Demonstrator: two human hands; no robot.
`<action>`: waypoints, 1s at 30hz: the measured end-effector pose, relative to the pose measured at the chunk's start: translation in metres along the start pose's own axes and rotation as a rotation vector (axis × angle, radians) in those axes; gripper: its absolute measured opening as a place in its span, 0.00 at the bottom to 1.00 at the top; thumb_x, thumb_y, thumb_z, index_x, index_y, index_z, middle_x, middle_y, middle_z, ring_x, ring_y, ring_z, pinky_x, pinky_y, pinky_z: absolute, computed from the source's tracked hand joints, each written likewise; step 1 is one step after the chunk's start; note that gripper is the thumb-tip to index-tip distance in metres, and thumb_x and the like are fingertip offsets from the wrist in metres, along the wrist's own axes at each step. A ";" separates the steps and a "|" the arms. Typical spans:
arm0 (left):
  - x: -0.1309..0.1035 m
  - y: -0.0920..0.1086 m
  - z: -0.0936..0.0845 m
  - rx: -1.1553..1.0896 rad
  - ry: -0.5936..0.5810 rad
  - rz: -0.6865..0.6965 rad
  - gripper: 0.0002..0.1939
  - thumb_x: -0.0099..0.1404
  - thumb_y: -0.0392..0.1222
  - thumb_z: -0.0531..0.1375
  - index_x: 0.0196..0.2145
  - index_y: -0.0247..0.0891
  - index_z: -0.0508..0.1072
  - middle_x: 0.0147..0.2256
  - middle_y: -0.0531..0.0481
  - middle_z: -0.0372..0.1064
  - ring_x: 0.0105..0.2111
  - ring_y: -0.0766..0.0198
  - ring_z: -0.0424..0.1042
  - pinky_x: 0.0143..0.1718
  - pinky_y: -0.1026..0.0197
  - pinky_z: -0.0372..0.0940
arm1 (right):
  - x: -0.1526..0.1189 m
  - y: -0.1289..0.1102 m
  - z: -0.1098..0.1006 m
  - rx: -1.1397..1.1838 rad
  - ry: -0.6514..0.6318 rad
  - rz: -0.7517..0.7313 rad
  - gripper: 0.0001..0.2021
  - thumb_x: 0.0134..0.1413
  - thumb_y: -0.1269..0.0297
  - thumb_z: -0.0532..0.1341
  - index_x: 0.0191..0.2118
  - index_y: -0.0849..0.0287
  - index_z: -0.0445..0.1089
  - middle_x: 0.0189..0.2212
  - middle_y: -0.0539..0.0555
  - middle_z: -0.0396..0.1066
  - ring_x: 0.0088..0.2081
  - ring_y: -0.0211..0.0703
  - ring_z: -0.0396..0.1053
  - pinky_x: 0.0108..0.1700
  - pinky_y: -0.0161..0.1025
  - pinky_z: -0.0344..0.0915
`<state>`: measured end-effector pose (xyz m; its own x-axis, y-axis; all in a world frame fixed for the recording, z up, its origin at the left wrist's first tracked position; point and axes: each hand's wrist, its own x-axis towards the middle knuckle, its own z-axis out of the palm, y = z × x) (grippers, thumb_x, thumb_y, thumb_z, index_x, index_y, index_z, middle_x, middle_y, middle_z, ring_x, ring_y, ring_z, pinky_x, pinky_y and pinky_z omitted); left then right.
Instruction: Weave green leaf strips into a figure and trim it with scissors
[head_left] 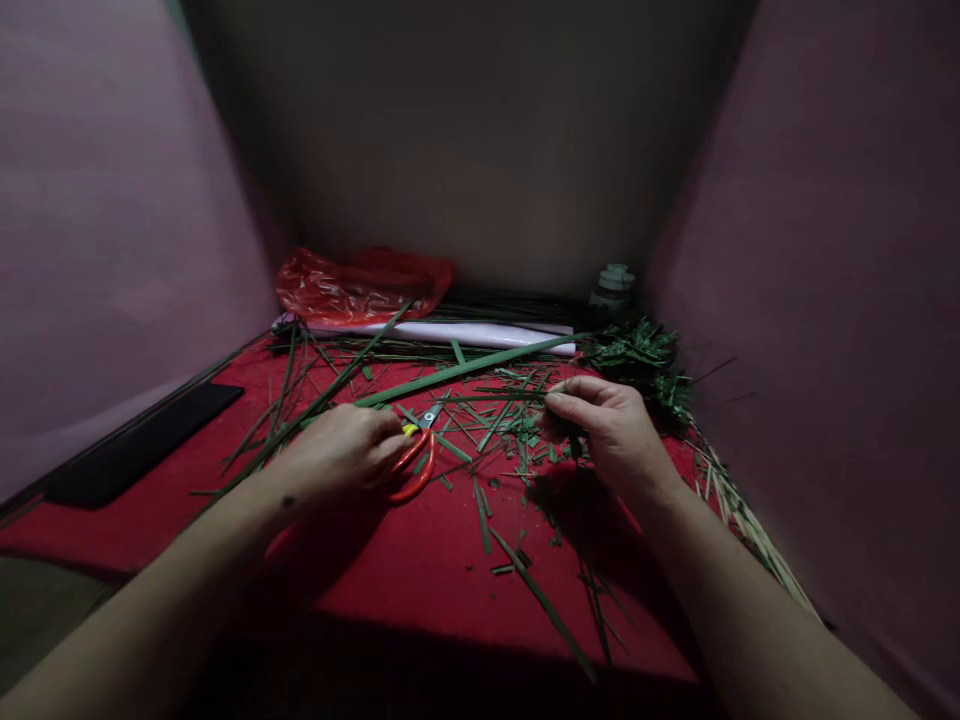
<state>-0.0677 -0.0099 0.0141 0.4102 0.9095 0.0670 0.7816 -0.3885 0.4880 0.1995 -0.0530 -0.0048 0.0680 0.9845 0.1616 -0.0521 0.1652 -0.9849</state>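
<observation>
My right hand [604,420] is closed in a pinch on a narrow green leaf strip [502,398], which stretches leftward from the fingertips. My left hand [360,445] has its fingers curled beside the red-handled scissors [420,470]; whatever it grips, if anything, is hidden. The scissors lie over the red table surface, blades pointing away, with a yellow part near the pivot. Behind the left hand, a long green leaf blade [465,368] runs diagonally up to the right. Cut leaf scraps [525,430] are scattered between and beyond the hands.
At the back lie a red plastic bag [360,285], a pale roll [480,335] and a jar [613,288]. Bundled dark green leaf work [637,350] sits back right, above pale stalks [750,520]. A flat black object [146,440] rests at left. Pinkish panels [840,250] flank the red table [420,570].
</observation>
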 end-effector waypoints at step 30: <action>0.021 0.068 0.022 -0.183 0.163 0.478 0.08 0.59 0.41 0.58 0.31 0.36 0.75 0.28 0.51 0.65 0.29 0.68 0.64 0.31 0.65 0.59 | 0.003 0.010 -0.001 0.030 -0.176 0.084 0.08 0.43 0.62 0.64 0.26 0.63 0.71 0.19 0.51 0.70 0.20 0.35 0.64 0.25 0.34 0.60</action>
<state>0.0045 -0.0204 0.0292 0.6108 0.6542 0.4461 0.4247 -0.7461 0.5128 0.2004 -0.0484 -0.0142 -0.1134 0.9895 0.0900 -0.0801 0.0812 -0.9935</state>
